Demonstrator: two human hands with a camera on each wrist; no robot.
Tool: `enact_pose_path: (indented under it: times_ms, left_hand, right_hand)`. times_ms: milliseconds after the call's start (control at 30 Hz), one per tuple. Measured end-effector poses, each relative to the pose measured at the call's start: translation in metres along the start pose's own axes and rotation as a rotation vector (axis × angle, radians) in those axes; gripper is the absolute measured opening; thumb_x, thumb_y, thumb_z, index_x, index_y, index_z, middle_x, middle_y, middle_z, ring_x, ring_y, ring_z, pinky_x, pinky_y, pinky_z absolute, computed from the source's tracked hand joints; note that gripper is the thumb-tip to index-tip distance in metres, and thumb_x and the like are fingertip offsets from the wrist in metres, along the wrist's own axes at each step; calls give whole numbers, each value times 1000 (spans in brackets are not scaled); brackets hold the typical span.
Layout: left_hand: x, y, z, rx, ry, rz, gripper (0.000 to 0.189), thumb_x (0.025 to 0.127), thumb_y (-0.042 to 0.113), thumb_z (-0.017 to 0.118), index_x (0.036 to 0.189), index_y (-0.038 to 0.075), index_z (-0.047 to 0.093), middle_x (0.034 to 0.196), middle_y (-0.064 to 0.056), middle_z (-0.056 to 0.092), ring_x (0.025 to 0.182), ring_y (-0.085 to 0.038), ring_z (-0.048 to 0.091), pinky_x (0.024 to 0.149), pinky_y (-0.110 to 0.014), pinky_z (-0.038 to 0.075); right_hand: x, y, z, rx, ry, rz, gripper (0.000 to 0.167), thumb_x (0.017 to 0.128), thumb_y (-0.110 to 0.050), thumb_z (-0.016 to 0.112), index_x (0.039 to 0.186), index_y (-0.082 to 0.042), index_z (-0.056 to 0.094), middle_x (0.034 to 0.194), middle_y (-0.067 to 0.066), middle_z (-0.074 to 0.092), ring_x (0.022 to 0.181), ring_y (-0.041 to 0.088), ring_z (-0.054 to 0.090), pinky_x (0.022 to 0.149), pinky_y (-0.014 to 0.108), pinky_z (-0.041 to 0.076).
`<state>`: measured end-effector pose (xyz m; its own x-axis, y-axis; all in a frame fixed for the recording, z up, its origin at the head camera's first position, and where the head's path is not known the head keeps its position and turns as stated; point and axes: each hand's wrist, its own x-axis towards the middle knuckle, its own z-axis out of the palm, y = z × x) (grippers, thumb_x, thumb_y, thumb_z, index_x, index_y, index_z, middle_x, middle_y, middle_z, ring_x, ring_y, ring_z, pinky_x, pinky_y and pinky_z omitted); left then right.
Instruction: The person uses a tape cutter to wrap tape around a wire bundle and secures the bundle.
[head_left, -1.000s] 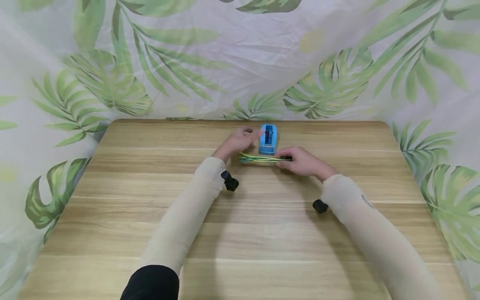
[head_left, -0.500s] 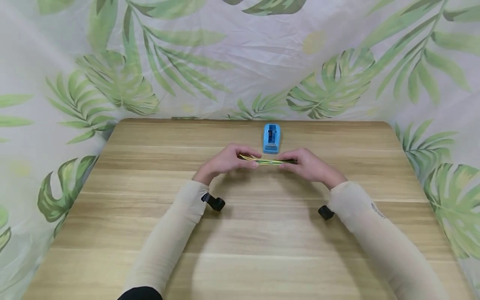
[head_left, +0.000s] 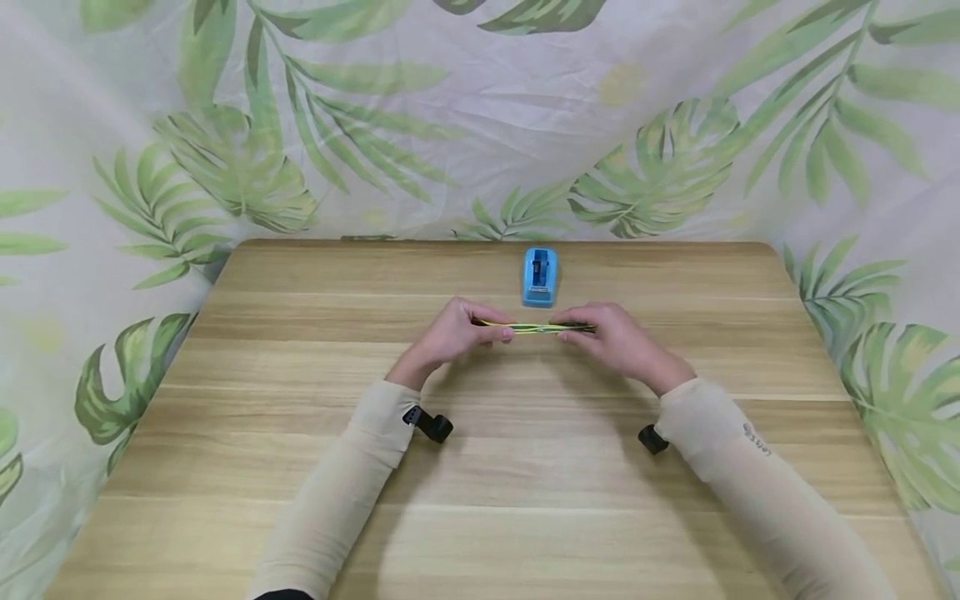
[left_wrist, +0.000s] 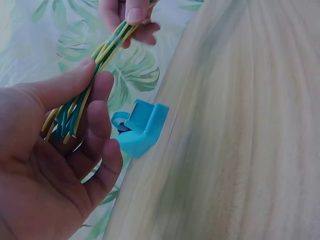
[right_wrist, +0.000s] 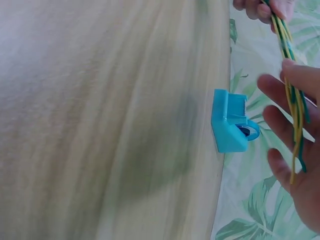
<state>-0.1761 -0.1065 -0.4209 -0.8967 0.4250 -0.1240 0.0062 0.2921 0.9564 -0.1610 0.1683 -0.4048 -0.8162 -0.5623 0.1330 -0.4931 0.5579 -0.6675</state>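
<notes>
A bundle of thin green and yellow wires (head_left: 534,329) stretches sideways between my two hands, held above the table. My left hand (head_left: 452,333) pinches its left part between thumb and fingers; loose wire ends (left_wrist: 70,117) spread over the palm in the left wrist view. On the other side, my right hand (head_left: 624,343) pinches the right part, with wire ends (right_wrist: 297,135) hanging past the thumb in the right wrist view. Just beyond the bundle stands a blue tape dispenser (head_left: 540,279), touched by neither hand. A shiny patch shows around the wires' middle.
The wood-grain table (head_left: 517,467) runs from the hands toward the person. Behind its far edge hangs a white cloth (head_left: 450,125) printed with green leaves. Small black wrist cameras (head_left: 438,428) sit at both cuffs.
My left hand has left the tape dispenser, come back toward the wires and taken hold of their left part. Both hands have since drawn slightly nearer the person with the bundle.
</notes>
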Motion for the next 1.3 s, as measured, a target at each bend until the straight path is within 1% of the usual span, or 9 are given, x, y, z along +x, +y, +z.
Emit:
enact_pose_path:
  times_ms: [100, 233, 333, 400, 500, 567, 667, 967, 1300]
  left_hand:
    - [-1, -1, 1, -6, 18, -4, 15, 89, 10, 78, 102, 2, 79, 85, -7, 76, 76, -32, 66, 72, -45, 56]
    - [-1, 0, 2, -7, 32, -11, 16, 90, 10, 78, 103, 1, 79, 84, -7, 76, 66, -15, 61, 67, -40, 55]
    - [-2, 0, 3, -9, 38, -16, 16, 90, 10, 77, 103, 1, 79, 83, -7, 76, 64, -12, 58, 66, -39, 54]
    - [-2, 0, 3, -10, 40, -17, 16, 90, 10, 77, 103, 1, 79, 83, -7, 76, 64, -13, 58, 65, -39, 53]
    - [-3, 1, 3, -10, 35, -12, 16, 90, 9, 77, 103, 0, 79, 83, -8, 76, 66, -15, 60, 67, -41, 55]
    - [-3, 2, 3, -11, 28, -6, 16, 90, 9, 77, 103, 0, 79, 84, -8, 76, 66, -16, 60, 69, -44, 55]
    - [-4, 3, 4, -12, 21, -1, 17, 90, 10, 78, 104, 1, 79, 84, -7, 76, 66, -15, 60, 70, -48, 54]
    - [-3, 3, 4, -14, 23, -1, 15, 89, 10, 78, 102, 1, 79, 83, -7, 76, 66, -13, 59, 69, -44, 53]
    - [-4, 6, 5, -4, 34, 21, 17, 88, 11, 79, 103, 3, 80, 87, -6, 76, 71, -11, 60, 64, -30, 50]
  right_hand:
    - [-3, 1, 4, -98, 84, -82, 23, 90, -11, 77, 113, -9, 76, 102, 3, 75, 89, 20, 65, 86, 44, 49]
    - [-8, 0, 10, -213, 240, -182, 27, 86, -13, 82, 111, -8, 75, 103, 4, 75, 95, 24, 64, 94, 49, 40]
    - [-10, -2, 14, -255, 344, -262, 28, 83, -13, 84, 109, -9, 75, 105, 6, 75, 100, 27, 64, 95, 50, 39]
    - [-10, -4, 17, -266, 385, -322, 28, 81, -11, 86, 107, -9, 76, 106, 6, 74, 101, 28, 65, 93, 50, 41]
    - [-11, -5, 22, -267, 402, -389, 27, 80, -8, 86, 105, -9, 77, 107, 8, 73, 103, 29, 64, 91, 52, 42]
    - [-10, -5, 25, -261, 396, -404, 26, 80, -6, 85, 105, -10, 78, 108, 9, 73, 103, 29, 64, 91, 52, 42]
    - [-10, -5, 26, -260, 382, -389, 24, 81, -6, 84, 105, -10, 79, 108, 9, 73, 104, 28, 63, 92, 51, 41]
    - [-6, -8, 25, -252, 380, -342, 20, 85, -6, 81, 105, -10, 79, 104, 4, 74, 101, 25, 64, 94, 49, 41]
    - [-2, -8, 25, -230, 375, -322, 21, 84, -4, 81, 105, -7, 78, 102, 5, 74, 99, 25, 64, 92, 49, 42]
